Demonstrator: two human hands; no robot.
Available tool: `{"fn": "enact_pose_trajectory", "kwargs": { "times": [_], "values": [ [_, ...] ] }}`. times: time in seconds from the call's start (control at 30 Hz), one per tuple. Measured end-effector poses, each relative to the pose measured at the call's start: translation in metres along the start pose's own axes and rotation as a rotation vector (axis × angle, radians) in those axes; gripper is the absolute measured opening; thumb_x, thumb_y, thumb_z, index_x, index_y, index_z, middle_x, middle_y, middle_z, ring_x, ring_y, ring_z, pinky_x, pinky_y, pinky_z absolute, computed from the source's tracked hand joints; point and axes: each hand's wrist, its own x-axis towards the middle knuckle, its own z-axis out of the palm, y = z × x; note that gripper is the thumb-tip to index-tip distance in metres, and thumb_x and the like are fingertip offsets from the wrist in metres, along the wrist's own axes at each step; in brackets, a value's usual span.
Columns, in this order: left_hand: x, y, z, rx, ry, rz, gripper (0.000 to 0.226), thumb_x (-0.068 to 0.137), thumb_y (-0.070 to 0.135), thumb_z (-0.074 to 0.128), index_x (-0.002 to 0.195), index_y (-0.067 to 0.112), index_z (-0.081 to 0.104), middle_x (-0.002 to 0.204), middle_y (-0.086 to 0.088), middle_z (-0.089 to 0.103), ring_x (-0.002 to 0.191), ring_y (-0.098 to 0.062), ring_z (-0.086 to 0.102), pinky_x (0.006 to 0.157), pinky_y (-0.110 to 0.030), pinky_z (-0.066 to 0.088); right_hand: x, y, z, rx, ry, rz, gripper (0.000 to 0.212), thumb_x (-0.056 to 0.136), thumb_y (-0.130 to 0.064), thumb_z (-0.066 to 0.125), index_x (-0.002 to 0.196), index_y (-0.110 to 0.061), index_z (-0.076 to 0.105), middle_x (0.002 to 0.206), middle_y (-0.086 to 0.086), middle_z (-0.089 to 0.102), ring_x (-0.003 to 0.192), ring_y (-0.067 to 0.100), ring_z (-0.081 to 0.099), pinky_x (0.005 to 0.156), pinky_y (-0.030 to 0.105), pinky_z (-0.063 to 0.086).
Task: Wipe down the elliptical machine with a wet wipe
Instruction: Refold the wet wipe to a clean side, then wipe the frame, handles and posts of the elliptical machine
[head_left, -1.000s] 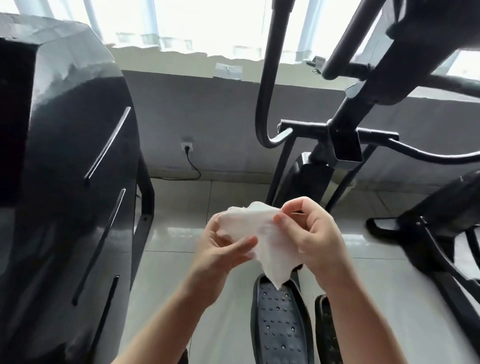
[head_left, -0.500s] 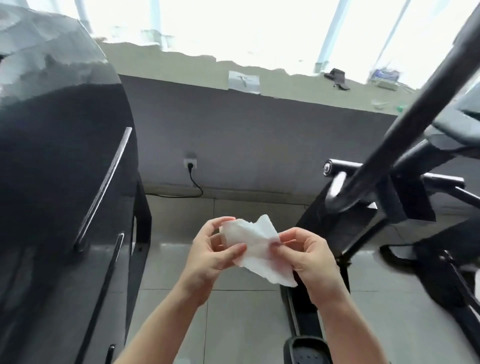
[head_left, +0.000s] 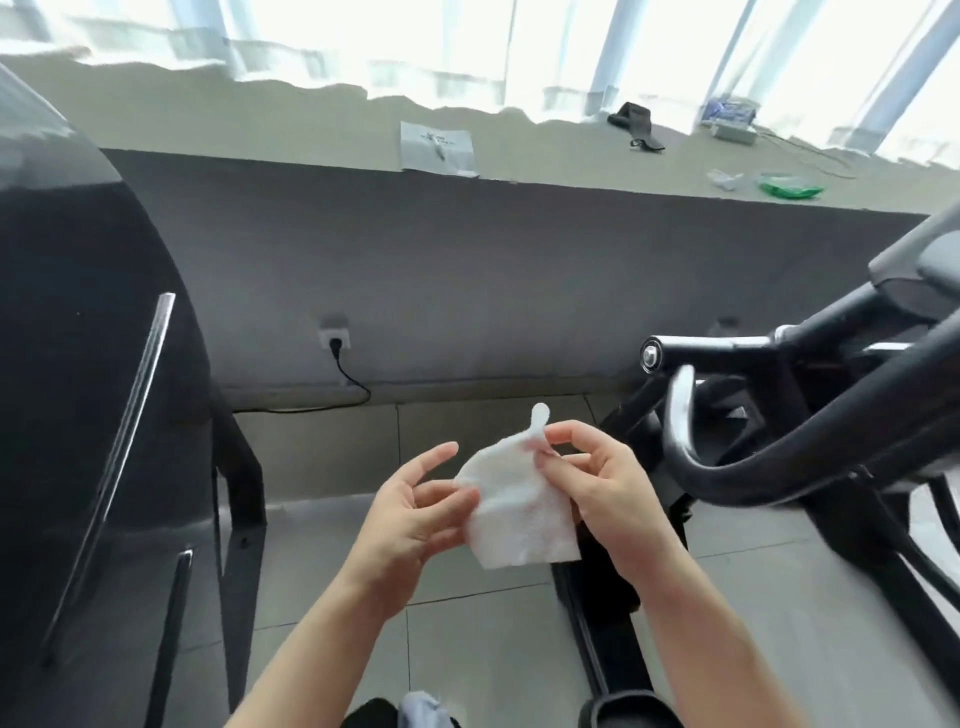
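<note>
Right hand (head_left: 602, 499) grip pinches wet wipe (head_left: 519, 514) by one corner, left hand (head_left: 415, 512) spread beside it, so the wipe could slip floorward before reaching elliptical handlebar (head_left: 737, 467).

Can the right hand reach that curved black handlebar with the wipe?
Probably yes. The right hand, pinching the wet wipe, is just beside the curved handlebar, and nothing visible lies between them.

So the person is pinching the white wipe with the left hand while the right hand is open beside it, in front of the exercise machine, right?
Not quite: the hands are swapped. In the head view the right hand pinches the white wipe near its top corner, while the left hand is open beside it, fingers spread. The exercise machine is indeed in front.
</note>
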Motion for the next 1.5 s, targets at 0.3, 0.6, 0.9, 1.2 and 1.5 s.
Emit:
{"fn": "enact_pose_trajectory", "kwargs": {
  "times": [0.3, 0.6, 0.9, 1.2, 1.5],
  "values": [
    [0.018, 0.007, -0.022, 0.2, -0.352, 0.008, 0.065, 0.063, 0.007, 0.082, 0.122, 0.029, 0.065, 0.092, -0.009, 0.071, 0.077, -0.025, 0.069, 0.071, -0.035, 0.057, -0.038, 0.016, -0.019, 0.03, -0.061, 0.04, 0.035, 0.088, 0.017, 0.04, 0.076, 0.0, 0.068, 0.069, 0.005, 0.065, 0.064, 0.018, 0.061, 0.059, 0.024, 0.051],
    [0.03, 0.02, 0.017, 0.618, -0.797, -0.134, 0.045, 0.069, 0.04, 0.072, 0.113, 0.033, 0.069, 0.115, 0.0, 0.07, 0.096, -0.02, 0.069, 0.082, -0.027, 0.054, -0.082, 0.008, -0.033, -0.249, 0.126, 0.088, 0.014, 0.077, -0.028, 0.064, 0.079, -0.015, 0.069, 0.083, 0.002, 0.068, 0.08, 0.024, 0.065, 0.073, 0.039, 0.052],
    [0.01, -0.03, 0.102, 0.779, -0.959, -0.08, 0.033, 0.059, 0.046, 0.081, 0.083, 0.026, 0.071, 0.079, -0.002, 0.07, 0.073, -0.012, 0.064, 0.07, -0.027, 0.051, -0.155, 0.014, -0.064, -0.388, 0.385, 0.114, 0.01, 0.083, -0.017, 0.073, 0.078, -0.026, 0.073, 0.09, -0.014, 0.063, 0.081, 0.002, 0.061, 0.075, 0.025, 0.049],
    [-0.036, -0.091, 0.204, 0.64, -0.868, -0.013, 0.034, 0.061, 0.039, 0.082, 0.081, 0.012, 0.072, 0.073, -0.01, 0.07, 0.068, -0.014, 0.062, 0.068, -0.034, 0.045, -0.226, 0.039, -0.161, -0.08, 0.536, 0.024, 0.054, 0.08, -0.003, 0.074, 0.12, -0.036, 0.06, 0.069, -0.017, 0.053, 0.064, 0.0, 0.047, 0.065, 0.012, 0.041],
    [-0.105, -0.162, 0.309, 0.499, -0.621, -0.006, 0.027, 0.067, 0.039, 0.079, 0.078, 0.014, 0.075, 0.075, -0.008, 0.07, 0.069, -0.011, 0.061, 0.063, -0.017, 0.046, -0.283, 0.082, -0.265, 0.419, 0.361, 0.059, 0.02, 0.072, -0.012, 0.075, 0.088, -0.008, 0.063, 0.08, 0.006, 0.065, 0.076, 0.017, 0.062, 0.066, 0.023, 0.05]
  ]
}}
